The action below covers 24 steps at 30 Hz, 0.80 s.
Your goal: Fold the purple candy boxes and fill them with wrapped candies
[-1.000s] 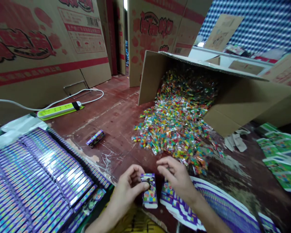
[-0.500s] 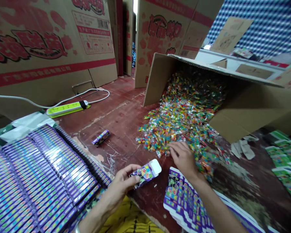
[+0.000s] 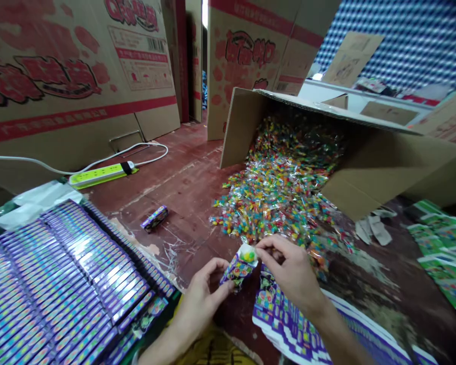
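Observation:
Between thumb and fingers, my left hand (image 3: 203,296) holds a small purple candy box (image 3: 237,272) tilted with its open end up. Yellow-green candy (image 3: 248,256) in clear wrap shows at the box's mouth. My right hand (image 3: 289,271) pinches at that wrapped candy with thumb and forefinger. Under my right wrist lies a fanned stack of flat purple cartons (image 3: 281,319). Just beyond both hands spreads a heap of wrapped colourful candies (image 3: 269,197), spilling from a cardboard box (image 3: 357,177) on its side.
At left, a tray holds rows of filled purple boxes (image 3: 68,268). A single purple box (image 3: 154,218) lies on the red table (image 3: 186,177). Behind are a power strip (image 3: 101,174) and large cartons (image 3: 137,76). Gloves (image 3: 373,229) and green packets (image 3: 441,248) lie at right.
My right hand has come from the candy heap to the mouth of the box, bringing wrapped candy. My left hand has tipped the box more upright. The view has shifted slightly.

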Available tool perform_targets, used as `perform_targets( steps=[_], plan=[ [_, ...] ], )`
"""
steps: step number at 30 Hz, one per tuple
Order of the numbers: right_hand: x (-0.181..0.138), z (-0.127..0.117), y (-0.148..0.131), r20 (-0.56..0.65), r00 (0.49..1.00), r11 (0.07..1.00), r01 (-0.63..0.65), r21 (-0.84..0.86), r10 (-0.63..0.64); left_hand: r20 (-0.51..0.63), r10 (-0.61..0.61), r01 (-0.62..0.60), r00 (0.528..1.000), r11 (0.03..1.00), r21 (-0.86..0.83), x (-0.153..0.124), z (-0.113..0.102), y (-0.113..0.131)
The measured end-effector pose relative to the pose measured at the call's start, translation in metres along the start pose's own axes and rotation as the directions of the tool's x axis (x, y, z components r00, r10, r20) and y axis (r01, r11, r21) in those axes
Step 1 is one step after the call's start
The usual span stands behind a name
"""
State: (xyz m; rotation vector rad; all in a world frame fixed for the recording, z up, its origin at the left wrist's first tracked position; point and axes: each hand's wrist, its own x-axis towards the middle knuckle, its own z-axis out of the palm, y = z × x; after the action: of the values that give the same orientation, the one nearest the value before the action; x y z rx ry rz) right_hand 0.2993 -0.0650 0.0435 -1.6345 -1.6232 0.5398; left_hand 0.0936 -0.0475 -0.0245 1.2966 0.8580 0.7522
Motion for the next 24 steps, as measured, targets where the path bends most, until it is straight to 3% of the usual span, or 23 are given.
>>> perform_targets(
  steps=[4, 7, 10, 14, 18, 22, 24],
  plan=[
    [0.0, 0.003, 0.003, -0.013, 0.994, 0.992, 0.107, -0.065, -0.108, 0.009, -0.001, 0.001, 1.0, 1.0, 0.004, -0.001, 0.01, 0.003],
    [-0.003, 0.005, 0.004, 0.067, 0.988, 0.99, 0.139, 0.018, -0.14, 0.018, 0.013, -0.013, 1.0, 0.999, -0.031, 0.001, 0.017, 0.005],
    [-0.014, 0.011, 0.009, 0.105, 0.994, 0.976, 0.018, 0.215, -0.041, -0.018, 0.034, -0.036, 0.999, 0.992, -0.118, 0.002, 0.023, 0.006],
    [-0.036, 0.029, 0.021, 0.053, 0.983, 0.86, -0.181, 0.476, 0.177, -0.026, 0.043, -0.048, 0.999, 0.967, -0.252, 0.0, 0.026, 0.005],
    [-0.05, 0.048, 0.029, -0.035, 0.974, 0.836, -0.174, 0.52, 0.224, 0.056, 0.044, -0.025, 0.997, 0.951, -0.309, -0.002, 0.025, 0.002],
    [-0.05, 0.052, 0.027, -0.061, 0.987, 0.894, -0.106, 0.436, 0.147, 0.2, 0.025, 0.043, 0.979, 0.943, -0.331, -0.003, 0.02, 0.004],
    [-0.049, 0.052, 0.023, -0.064, 0.99, 0.885, -0.085, 0.458, 0.128, 0.211, 0.036, 0.042, 0.977, 0.935, -0.352, -0.003, 0.02, 0.007]
  ],
)
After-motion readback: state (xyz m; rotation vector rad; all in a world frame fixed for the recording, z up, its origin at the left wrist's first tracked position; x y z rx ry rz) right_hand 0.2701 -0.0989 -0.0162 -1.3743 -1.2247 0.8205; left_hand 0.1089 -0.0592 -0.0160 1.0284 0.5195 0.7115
